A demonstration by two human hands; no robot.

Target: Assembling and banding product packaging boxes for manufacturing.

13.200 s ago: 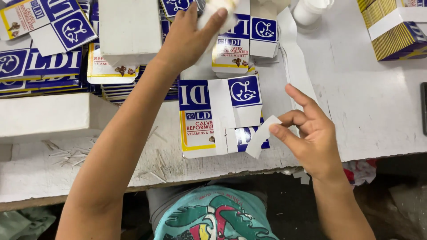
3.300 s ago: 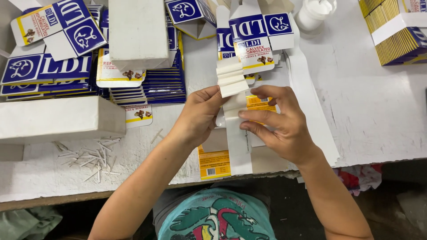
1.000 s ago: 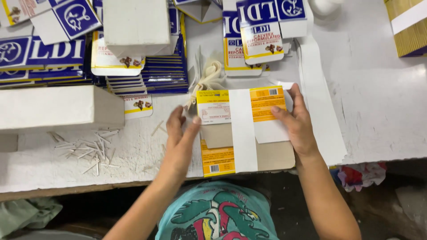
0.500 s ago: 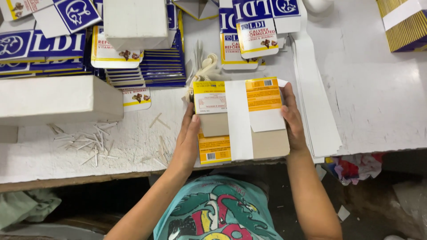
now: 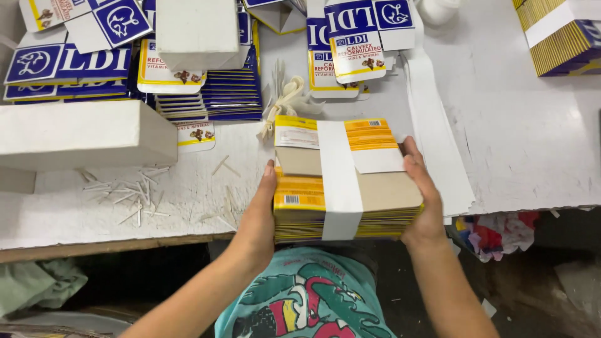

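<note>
1. At the near edge of the white table (image 5: 519, 144), the left hand (image 5: 260, 216) and the right hand (image 5: 422, 203) clasp a bundle of flat cartons (image 5: 344, 181), one palm pressed against each side.
2. Both hands are closed on the bundle: the left fingers wrap under its left edge, and the right thumb lies along its right edge with the fingers tucked beneath.
3. A white paper band (image 5: 338, 181) runs around the middle of the bundle, from the far edge down over the near face.
4. To handle this well, I judge the palms should squeeze evenly from both sides so the stacked edges stay flush and the band does not slip sideways or tear.
5. The bundle sits between the hands, touching both, its near part hanging past the table edge above the person's printed teal shirt (image 5: 300, 300).
6. Just beyond the bundle lies a knot of pale string (image 5: 285, 100), and to its right a stack of loose white paper strips (image 5: 438, 131).
7. Farther left, a long white box (image 5: 81, 134) rests on the table, with small white scraps (image 5: 134, 194) scattered near it.
8. Blue and white printed cartons (image 5: 69, 66) lie in fanned piles along the far side, well apart from the hands.
</note>
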